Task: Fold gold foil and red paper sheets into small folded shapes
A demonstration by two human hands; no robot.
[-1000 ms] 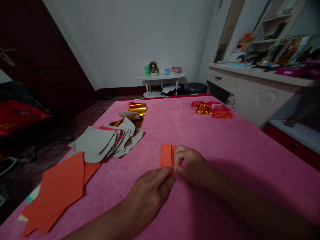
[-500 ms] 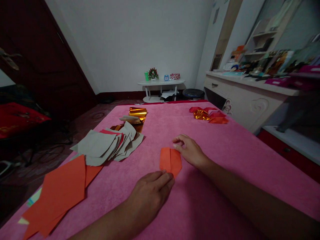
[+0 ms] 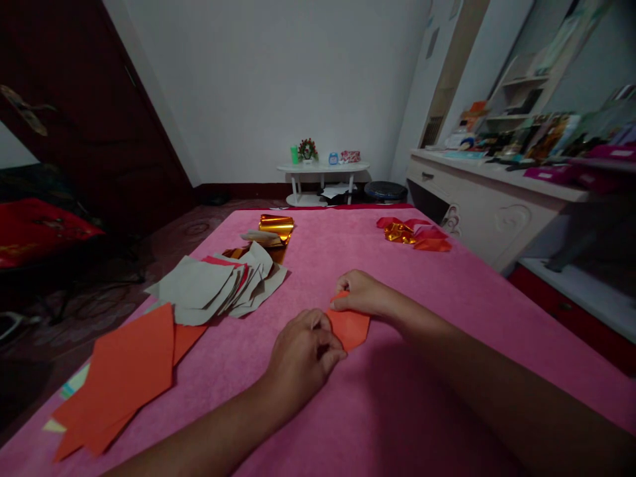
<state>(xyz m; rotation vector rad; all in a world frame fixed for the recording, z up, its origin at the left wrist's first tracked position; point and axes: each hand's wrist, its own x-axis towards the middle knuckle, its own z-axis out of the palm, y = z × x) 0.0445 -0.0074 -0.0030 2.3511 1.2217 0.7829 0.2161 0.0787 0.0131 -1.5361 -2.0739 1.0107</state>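
On the pink cloth [image 3: 447, 311], close to its near edge, head view: one folded orange paper [image 3: 352, 329], lying flat between two hands.

Left hand [image 3: 303, 354]: reaching in from the bottom left, forearm slanted across the cloth, back of the hand up, knuckles raised. Fingers curled and closed on the paper's left edge, thumb tucked against them.

Right hand [image 3: 364, 296]: coming in from the right, forearm low over the cloth, wrist bent inward. Fingers bent and pinched with the thumb on the paper's far corner. Both in contact with the paper, just apart from each other.

Counted:
- Two hands, with one folded paper held by both.
- Left, near the cloth's edge: one pile of flat orange sheets [image 3: 124, 368], at least three layers showing, exact number hidden by overlap.
- Just beyond: one fanned spread of grey sheets [image 3: 199, 288], roughly eight edges visible, with a red sheet or two peeking between.
- Further back: one gold foil roll [image 3: 276, 225].
- Far right of the cloth: one small heap of red and gold pieces [image 3: 415, 233], too tangled to count.
- Past the cloth: one white side table [image 3: 322, 167] against the wall, four small items on top.
- Along the right wall: one pale dresser [image 3: 497, 205], cluttered and blurred.
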